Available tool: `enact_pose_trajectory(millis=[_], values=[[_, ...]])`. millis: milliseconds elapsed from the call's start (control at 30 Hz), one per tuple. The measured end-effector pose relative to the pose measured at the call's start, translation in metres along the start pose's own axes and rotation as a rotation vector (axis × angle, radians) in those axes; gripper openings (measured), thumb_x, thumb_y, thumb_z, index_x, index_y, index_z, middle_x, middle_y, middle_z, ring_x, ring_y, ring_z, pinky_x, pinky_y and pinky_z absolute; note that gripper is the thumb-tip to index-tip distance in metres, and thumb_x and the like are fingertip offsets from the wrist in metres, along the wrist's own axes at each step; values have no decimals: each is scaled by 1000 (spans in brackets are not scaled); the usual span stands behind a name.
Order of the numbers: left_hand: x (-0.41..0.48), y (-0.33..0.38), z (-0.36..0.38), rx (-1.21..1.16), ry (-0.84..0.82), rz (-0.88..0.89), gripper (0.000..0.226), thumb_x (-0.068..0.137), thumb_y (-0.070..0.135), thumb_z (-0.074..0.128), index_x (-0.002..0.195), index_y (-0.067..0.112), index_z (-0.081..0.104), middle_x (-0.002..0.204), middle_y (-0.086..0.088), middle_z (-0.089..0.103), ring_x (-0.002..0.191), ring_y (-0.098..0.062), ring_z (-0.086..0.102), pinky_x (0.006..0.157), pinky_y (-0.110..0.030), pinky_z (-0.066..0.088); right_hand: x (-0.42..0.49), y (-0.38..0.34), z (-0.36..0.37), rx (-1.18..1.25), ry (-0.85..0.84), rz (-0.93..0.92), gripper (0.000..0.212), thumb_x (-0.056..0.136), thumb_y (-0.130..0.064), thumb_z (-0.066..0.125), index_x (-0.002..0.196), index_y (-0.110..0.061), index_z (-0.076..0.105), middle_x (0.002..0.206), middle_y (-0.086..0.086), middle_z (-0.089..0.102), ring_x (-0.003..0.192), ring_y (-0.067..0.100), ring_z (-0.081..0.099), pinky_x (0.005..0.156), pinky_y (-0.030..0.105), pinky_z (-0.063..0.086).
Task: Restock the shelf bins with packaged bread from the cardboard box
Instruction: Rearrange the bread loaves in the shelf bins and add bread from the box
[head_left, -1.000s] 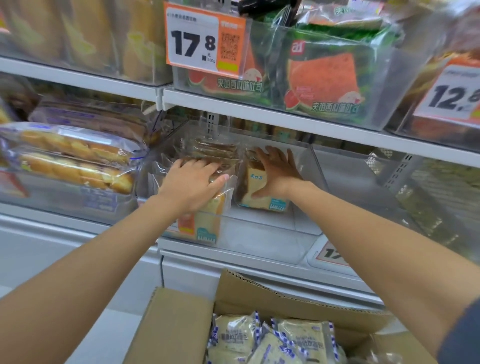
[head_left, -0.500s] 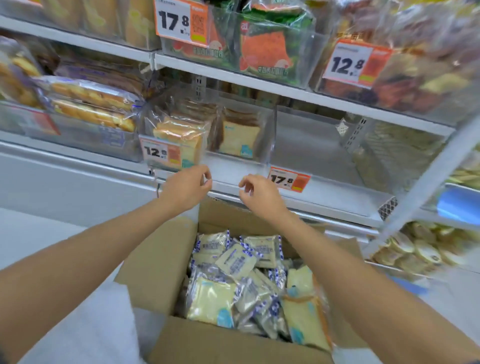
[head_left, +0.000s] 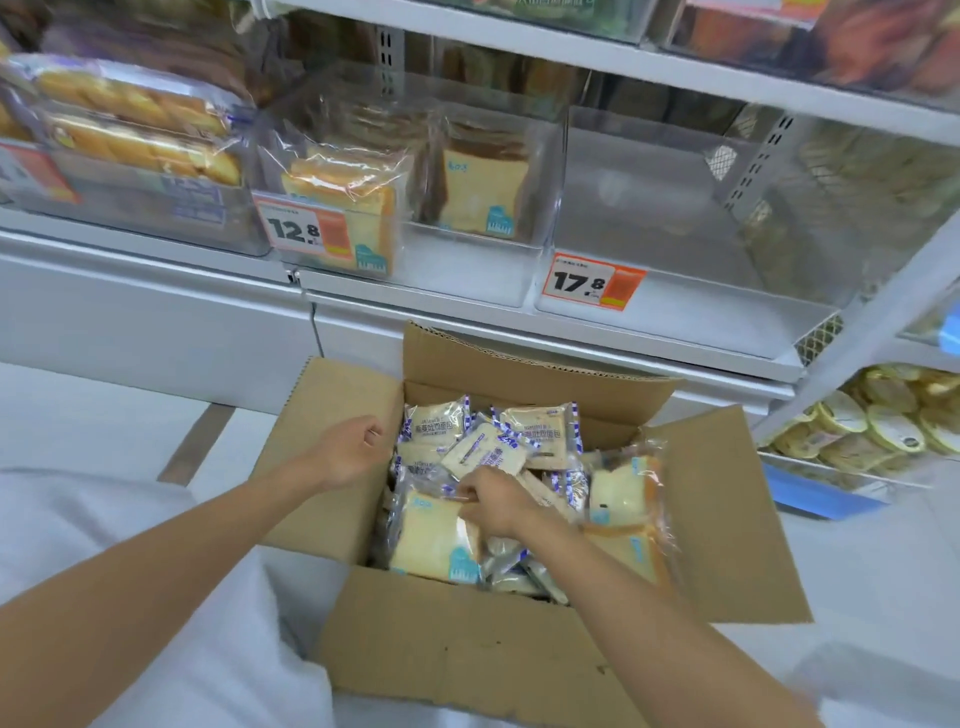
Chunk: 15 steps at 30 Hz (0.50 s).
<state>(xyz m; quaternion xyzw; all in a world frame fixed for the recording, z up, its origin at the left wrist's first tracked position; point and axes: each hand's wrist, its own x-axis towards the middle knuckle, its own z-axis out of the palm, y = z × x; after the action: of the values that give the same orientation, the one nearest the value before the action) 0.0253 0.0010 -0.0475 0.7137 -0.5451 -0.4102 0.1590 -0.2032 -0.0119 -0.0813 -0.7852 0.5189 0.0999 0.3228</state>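
Down come both hands from the shelf edge (head_left: 415, 293) to the cardboard box (head_left: 457, 654), right hand (head_left: 493, 504) pinching the top of a toast pack (head_left: 431, 545) lying inside, left hand (head_left: 353, 449) loosely curled, empty, beside it, so lift by the bag's neck, don't squash the slices

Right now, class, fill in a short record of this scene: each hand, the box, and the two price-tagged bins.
cardboard box: open, holds wrapped bread
left hand: loosely curled, holds nothing, above the cardboard box's left flap
right hand: pinches the top of a toast pack in the cardboard box
12.8 bin: bagged toast standing inside
17.8 bin: clear plastic, right of the 12.8 bin
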Motion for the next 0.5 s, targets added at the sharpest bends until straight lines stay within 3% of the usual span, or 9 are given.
enact_pose_trajectory(millis=[67, 133, 200, 267, 333, 400, 500], values=[[-2, 3, 5, 19, -90, -33, 57, 87, 23, 70, 137, 10, 45, 137, -6, 49, 124, -21, 48, 102, -29, 39, -7, 4, -9, 95, 88, -47, 20, 89, -16, 62, 108, -10, 67, 103, 4, 56, 95, 22, 54, 74, 28, 37], [-6, 17, 18, -55, -227, -21, 82, 76, 33, 82, 142, 16, 36, 140, 7, 43, 130, -14, 44, 105, -27, 37, -18, 13, -27, 198, 212, -84, 19, 89, -13, 63, 107, -11, 68, 97, 0, 51, 90, 16, 50, 75, 29, 37], [-4, 34, 36, -147, -278, -12, 86, 67, 32, 89, 138, 15, 44, 134, 3, 57, 117, -13, 58, 97, -26, 49, -36, 26, -53, 341, 308, -99, 22, 88, -11, 66, 110, -11, 69, 97, -3, 52, 92, 14, 52, 84, 28, 42], [-2, 52, 53, -183, -210, -7, 85, 58, 43, 91, 129, 15, 54, 121, -1, 66, 105, -16, 65, 91, -31, 54, -58, 43, -77, 373, 367, -117, 35, 88, -17, 68, 122, -11, 63, 107, -3, 54, 102, 14, 53, 95, 28, 42], [-2, 67, 65, -206, -171, -20, 98, 52, 55, 90, 133, 14, 53, 131, 0, 59, 114, -19, 60, 101, -32, 47, -83, 70, -95, 311, 402, -56, 52, 89, -29, 69, 137, -15, 52, 124, 2, 51, 117, 16, 50, 105, 31, 39], [-6, 75, 74, -229, -142, -60, 99, 64, 46, 87, 143, 12, 40, 142, -2, 45, 128, -24, 49, 104, -31, 40, -104, 104, -102, 224, 369, 74, 60, 86, -42, 69, 138, -18, 49, 131, 4, 49, 120, 18, 49, 105, 36, 41], [-13, 73, 82, -313, -171, -92, 112, 57, 50, 90, 148, 20, 31, 144, 8, 40, 131, -24, 47, 108, -42, 41, -119, 138, -90, -37, 110, 254, 69, 74, -55, 74, 128, -16, 53, 128, 1, 53, 114, 22, 54, 93, 34, 46]])
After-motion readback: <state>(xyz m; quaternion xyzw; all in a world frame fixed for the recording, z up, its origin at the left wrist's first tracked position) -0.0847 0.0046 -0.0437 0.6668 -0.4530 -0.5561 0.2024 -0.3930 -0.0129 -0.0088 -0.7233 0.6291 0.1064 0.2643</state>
